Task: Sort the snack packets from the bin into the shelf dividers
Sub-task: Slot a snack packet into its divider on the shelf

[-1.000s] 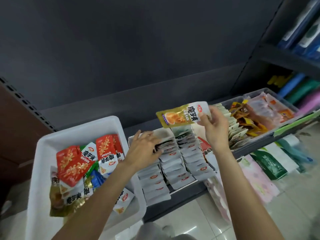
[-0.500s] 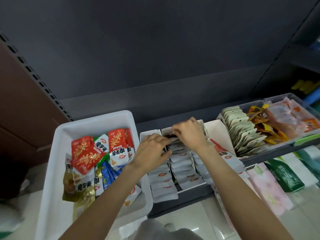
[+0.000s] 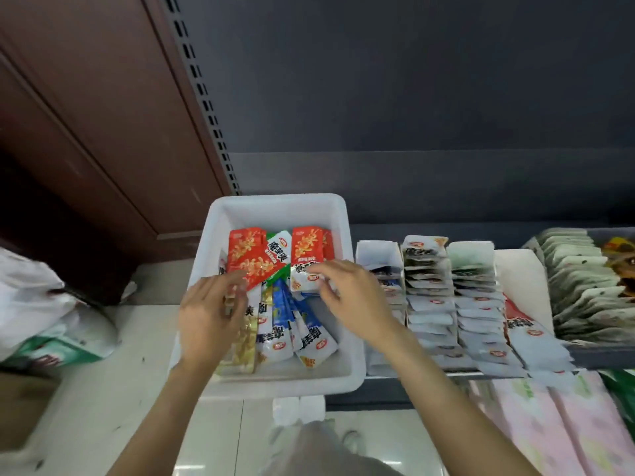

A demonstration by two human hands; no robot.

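The white bin (image 3: 275, 209) stands left of the shelf dividers and holds several snack packets: red ones (image 3: 252, 259), a green-and-white one (image 3: 279, 254), blue-and-white ones (image 3: 280, 324) and a gold one (image 3: 240, 348). My left hand (image 3: 209, 314) hovers over the bin's left side, its fingertips at the lower red packet. My right hand (image 3: 347, 297) reaches in from the right, fingers spread on a red-and-white packet (image 3: 307, 261). Neither hand clearly grips anything. The white card dividers (image 3: 378, 252) to the right hold rows of overlapping packets (image 3: 427, 286).
A clear tub (image 3: 615, 353) with pale packets sits at the far right of the shelf. Pink packages (image 3: 549, 431) lie on the lower shelf. A white plastic bag (image 3: 37, 304) and a cardboard box (image 3: 20, 410) sit on the floor to the left, by a brown panel (image 3: 86, 115).
The yellow packet my right hand held went into a middle divider row. Both hands have since moved left from the dividers into the bin, and my view turned left.
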